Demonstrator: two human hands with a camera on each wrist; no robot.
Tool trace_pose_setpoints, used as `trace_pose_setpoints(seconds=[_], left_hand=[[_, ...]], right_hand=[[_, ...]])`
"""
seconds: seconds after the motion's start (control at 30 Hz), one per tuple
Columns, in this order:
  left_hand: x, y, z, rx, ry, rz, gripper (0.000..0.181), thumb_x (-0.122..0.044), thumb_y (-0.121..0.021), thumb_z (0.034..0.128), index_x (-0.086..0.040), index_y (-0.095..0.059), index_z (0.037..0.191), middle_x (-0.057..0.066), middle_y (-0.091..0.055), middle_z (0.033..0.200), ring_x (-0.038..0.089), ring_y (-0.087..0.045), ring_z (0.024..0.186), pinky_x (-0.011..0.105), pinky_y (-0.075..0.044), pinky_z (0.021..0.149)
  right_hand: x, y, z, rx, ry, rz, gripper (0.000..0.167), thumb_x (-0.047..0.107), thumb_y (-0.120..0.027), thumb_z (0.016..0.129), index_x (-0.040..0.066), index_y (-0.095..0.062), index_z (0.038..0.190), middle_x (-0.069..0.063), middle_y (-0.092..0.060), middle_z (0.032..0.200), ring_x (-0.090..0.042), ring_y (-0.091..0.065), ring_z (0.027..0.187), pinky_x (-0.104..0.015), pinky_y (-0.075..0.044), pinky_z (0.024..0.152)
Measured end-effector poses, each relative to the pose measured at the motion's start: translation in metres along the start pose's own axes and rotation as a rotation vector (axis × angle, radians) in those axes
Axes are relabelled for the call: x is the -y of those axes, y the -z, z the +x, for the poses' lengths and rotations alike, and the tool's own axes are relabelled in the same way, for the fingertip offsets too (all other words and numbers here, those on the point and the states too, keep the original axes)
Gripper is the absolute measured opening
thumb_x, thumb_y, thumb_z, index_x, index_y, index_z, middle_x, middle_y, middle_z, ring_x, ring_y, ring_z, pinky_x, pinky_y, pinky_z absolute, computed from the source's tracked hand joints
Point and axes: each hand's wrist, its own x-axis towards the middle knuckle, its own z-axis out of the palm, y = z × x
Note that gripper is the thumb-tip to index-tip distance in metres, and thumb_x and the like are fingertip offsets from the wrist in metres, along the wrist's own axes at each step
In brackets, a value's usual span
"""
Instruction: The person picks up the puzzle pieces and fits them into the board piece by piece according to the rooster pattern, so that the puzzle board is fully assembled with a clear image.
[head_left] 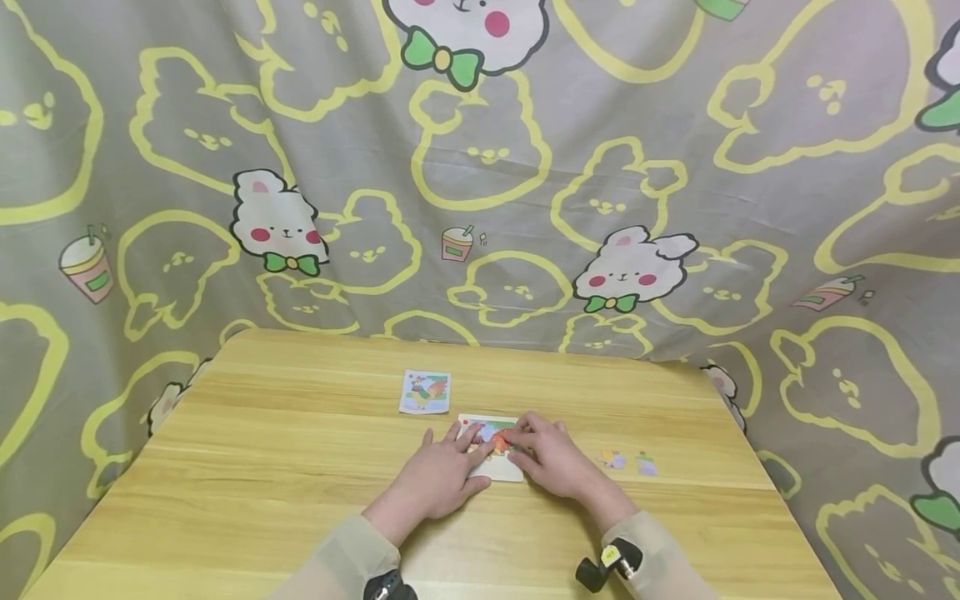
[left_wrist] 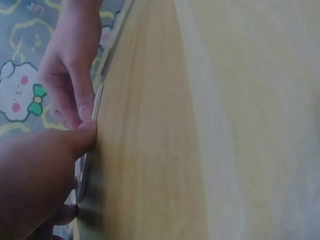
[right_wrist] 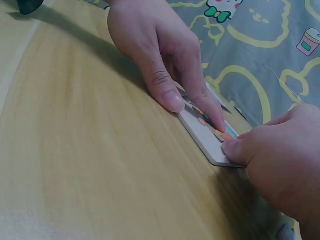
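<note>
A small jigsaw puzzle board [head_left: 506, 477] with a pale frame lies flat on the table, its picture partly filled with blue, green and orange-red pieces. My left hand [head_left: 437, 477] rests over its left side, fingers spread onto the picture, thumb along the near edge. From the right, my right hand [head_left: 553, 457] reaches over the board; its bent thumb and finger are at an orange-red puzzle piece [head_left: 500, 444] and appear to pinch it. In the right wrist view, fingertips of the left hand [right_wrist: 167, 55] and right hand [right_wrist: 280, 155] nearly meet on the board [right_wrist: 202, 135].
Loose puzzle pieces [head_left: 613, 459] lie right of the board, with another piece [head_left: 647, 464] beside them. A square picture card [head_left: 425, 393] of a rooster lies beyond the board to the left. A patterned curtain [head_left: 517, 250] hangs behind the wooden table [head_left: 247, 467].
</note>
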Motion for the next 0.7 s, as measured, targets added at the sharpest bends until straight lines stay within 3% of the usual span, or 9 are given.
trace_pose_setpoints(seconds=[0.13, 0.7], left_hand=[[-0.0001, 0.0000, 0.0005, -0.011, 0.001, -0.005, 0.062, -0.055, -0.049, 0.1092, -0.026, -0.045, 0.163, 0.009, -0.035, 0.170, 0.042, -0.037, 0.151, 0.073, -0.040, 0.109], [0.0004, -0.0001, 0.0042, -0.009, 0.010, -0.006, 0.061, -0.055, -0.052, 0.1077, -0.025, -0.051, 0.160, 0.010, -0.038, 0.168, 0.043, -0.040, 0.149, 0.074, -0.040, 0.108]], right_hand=[[-0.0019, 0.0010, 0.0001, -0.007, -0.006, 0.025, 0.041, 0.023, -0.073, 0.102, 0.006, -0.070, 0.139, 0.006, -0.058, 0.117, -0.006, -0.051, 0.085, -0.036, -0.033, 0.080], [-0.0085, 0.0048, 0.0050, -0.008, -0.198, 0.199, 0.029, 0.030, -0.084, 0.093, 0.013, -0.082, 0.117, 0.011, -0.055, 0.106, -0.014, -0.049, 0.089, -0.040, -0.037, 0.084]])
